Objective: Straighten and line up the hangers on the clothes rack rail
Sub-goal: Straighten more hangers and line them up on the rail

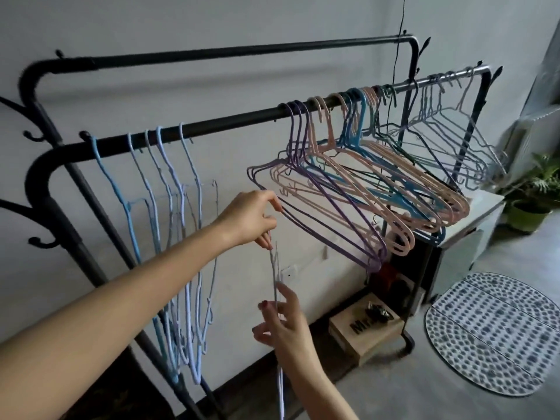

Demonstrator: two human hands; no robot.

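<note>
Both hands pinch a pale hanger off the rail, left hand above right hand; light, stiff, snag-prone, it seems best held near its hook.

You face a plain pale wall above a grey floor. To your right lie a patterned oval mat, a white cabinet, and a potted plant; a wooden box sits low down.

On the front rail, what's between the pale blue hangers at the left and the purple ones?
In the head view, bare rail between pale blue hangers and purple hangers; nothing hooked there.
</note>
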